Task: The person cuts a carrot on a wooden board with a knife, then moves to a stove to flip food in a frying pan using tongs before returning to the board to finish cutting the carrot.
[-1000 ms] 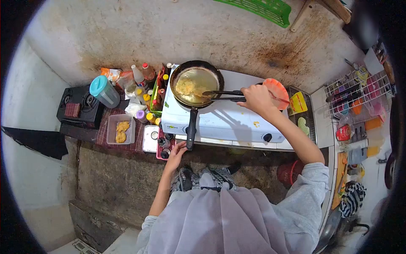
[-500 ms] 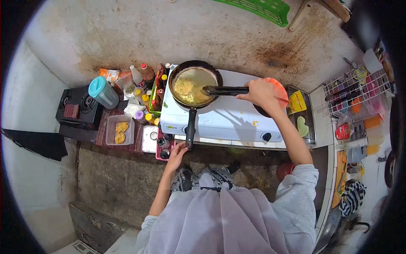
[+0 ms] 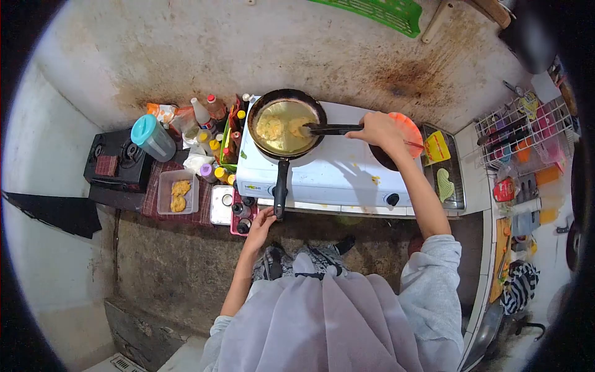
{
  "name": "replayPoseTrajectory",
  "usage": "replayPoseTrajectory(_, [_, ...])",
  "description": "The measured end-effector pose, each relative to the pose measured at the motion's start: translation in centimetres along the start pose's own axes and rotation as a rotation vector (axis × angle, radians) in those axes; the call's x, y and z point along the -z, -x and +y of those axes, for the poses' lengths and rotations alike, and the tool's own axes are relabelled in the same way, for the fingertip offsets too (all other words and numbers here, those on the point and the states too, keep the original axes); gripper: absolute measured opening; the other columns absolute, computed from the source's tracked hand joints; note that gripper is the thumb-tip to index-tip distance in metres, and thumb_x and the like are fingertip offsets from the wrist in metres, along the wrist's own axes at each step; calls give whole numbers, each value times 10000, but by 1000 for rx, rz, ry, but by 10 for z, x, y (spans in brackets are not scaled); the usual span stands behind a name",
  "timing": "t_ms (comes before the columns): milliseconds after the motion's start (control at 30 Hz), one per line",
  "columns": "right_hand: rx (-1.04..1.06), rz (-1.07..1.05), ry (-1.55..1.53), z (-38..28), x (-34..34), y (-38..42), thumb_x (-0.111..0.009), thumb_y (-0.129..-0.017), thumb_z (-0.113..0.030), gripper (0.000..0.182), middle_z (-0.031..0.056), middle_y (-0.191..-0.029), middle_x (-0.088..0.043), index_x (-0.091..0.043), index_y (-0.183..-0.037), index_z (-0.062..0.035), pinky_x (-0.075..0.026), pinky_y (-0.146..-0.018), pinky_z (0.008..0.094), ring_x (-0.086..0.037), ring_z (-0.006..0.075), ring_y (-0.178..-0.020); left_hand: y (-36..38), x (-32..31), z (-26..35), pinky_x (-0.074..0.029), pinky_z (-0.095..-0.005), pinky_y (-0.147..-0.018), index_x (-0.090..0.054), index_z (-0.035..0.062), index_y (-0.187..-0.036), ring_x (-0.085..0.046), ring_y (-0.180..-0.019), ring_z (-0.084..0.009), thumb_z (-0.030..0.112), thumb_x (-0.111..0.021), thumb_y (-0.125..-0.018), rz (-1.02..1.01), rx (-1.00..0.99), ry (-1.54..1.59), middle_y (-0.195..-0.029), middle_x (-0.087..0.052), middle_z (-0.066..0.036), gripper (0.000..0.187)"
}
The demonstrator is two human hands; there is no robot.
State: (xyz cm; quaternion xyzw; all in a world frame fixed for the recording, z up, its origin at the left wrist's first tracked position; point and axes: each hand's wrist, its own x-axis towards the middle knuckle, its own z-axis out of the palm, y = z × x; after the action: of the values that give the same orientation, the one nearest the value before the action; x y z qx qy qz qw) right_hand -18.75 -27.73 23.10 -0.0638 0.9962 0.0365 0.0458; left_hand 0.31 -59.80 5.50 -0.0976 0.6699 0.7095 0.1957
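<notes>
Stained wall (image 3: 260, 49) up top; stove (image 3: 341, 180) mid-frame. R hand (image 3: 379, 131) grips tongs (image 3: 334, 129), axis approx. horiz., tips in pan (image 3: 287, 93), upper ctr. Fritter (image 3: 269, 129) lies left of R hand. L hand (image 3: 261, 227) by handle (image 3: 281, 189) end, grip unclear.

I am looking down into a cramped, well-used kitchen. A white gas stove (image 3: 328, 185) takes up the middle, with food (image 3: 269, 128) frying in oil (image 3: 282, 109) in a frying pan (image 3: 281, 187) on it; a black stove (image 3: 127, 166) stands off to the left. Bottles (image 3: 202, 113) crowd together between the two, near a lidded pitcher (image 3: 162, 147). On the right I see a wire rack (image 3: 489, 160) of kitchenware, and brown stains (image 3: 406, 80) mark the wall (image 3: 248, 56) behind the white stove.
</notes>
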Motion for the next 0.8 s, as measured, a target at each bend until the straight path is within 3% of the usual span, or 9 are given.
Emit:
replayPoseTrajectory(67, [-10, -76, -77, 6, -2, -10, -653, -649, -708, 688, 140, -661, -651, -718, -792, -37, -525, -608, 387, -671, 284, -678, -1, -1, -1, -381, -281, -996, -467, -16, -1302, -519, -1117, -160, 115, -539, -934, 10, 3, 9, -1243, -552, -91, 397])
replayPoseTrajectory(133, [-70, -346, -396, 0, 4, -11, -563, -663, -793, 772, 99, -582, -599, -708, -743, -39, -471, -521, 348, -620, 226, -570, -3, 0, -6, -380, -283, -995, -470, -15, -1299, -517, -1116, -161, 116, -542, -933, 17, 10, 14, -1238, -554, -90, 395])
replayPoseTrajectory(167, [-72, -345, -397, -4, 7, -11, -563, -663, -793, 772, 99, -582, -599, -708, -743, -39, -471, -521, 348, -620, 226, -570, -6, 1, -10, -380, -283, -994, -474, -15, -1294, -516, -1115, -162, 115, -545, -932, 7, -3, 9, -1232, -556, -89, 392])
replayPoseTrajectory(233, [-123, -507, -475, -15, 15, -11, -564, -688, -788, 752, 32, -524, -505, -658, -682, -41, -368, -427, 278, -476, 137, -439, -8, 3, -13, -380, -283, -993, -478, -15, -1290, -515, -1113, -163, 114, -548, -931, -1, -16, 2, -1226, -558, -88, 388])
replayPoseTrajectory(367, [-183, -558, -513, -12, -11, -36, -539, -676, -814, 769, 17, -518, -487, -668, -703, -56, -338, -410, 264, -448, 115, -421, -8, 5, -16, -381, -285, -991, -483, -10, -1286, -514, -1116, -164, 114, -553, -928, -7, -48, 6, -1220, -559, -91, 385])
replayPoseTrajectory(433, [-226, -611, -561, -13, -20, -43, -520, -662, -837, 790, 39, -550, -534, -683, -701, -66, -363, -437, 279, -509, 124, -478, -9, 6, -21, -382, -286, -991, -483, -7, -1287, -514, -1116, -163, 116, -555, -926, -5, -53, 15, -1218, -559, -91, 388])
replayPoseTrajectory(567, [-220, -590, -639, -19, -34, -43, -533, -676, -821, 766, 5, -528, -489, -670, -709, -68, -317, -400, 253, -406, 107, -404, -8, 7, -21, -384, -285, -988, -484, -3, -1288, -519, -1113, -162, 123, -555, -929, -24, -58, 58, -1210, -561, -94, 387])
replayPoseTrajectory(633, [-184, -518, -630, -16, -47, -45, -533, -638, -847, 782, 26, -569, -552, -692, -705, -85, -372, -424, 277, -507, 127, -470, -8, 7, -21, -385, -284, -986, -484, -4, -1288, -521, -1111, -162, 123, -553, -930, -19, -57, 58, -1207, -562, -94, 386])
replayPoseTrajectory(800, [-111, -358, -549, -6, -68, -42, -563, -602, -849, 781, 47, -603, -606, -702, -692, -86, -454, -490, 308, -581, 175, -522, -5, 5, -15, -395, -290, -978, -483, -19, -1282, -535, -1095, -166, 119, -543, -934, -4, -46, 52, -1181, -577, -92, 380])
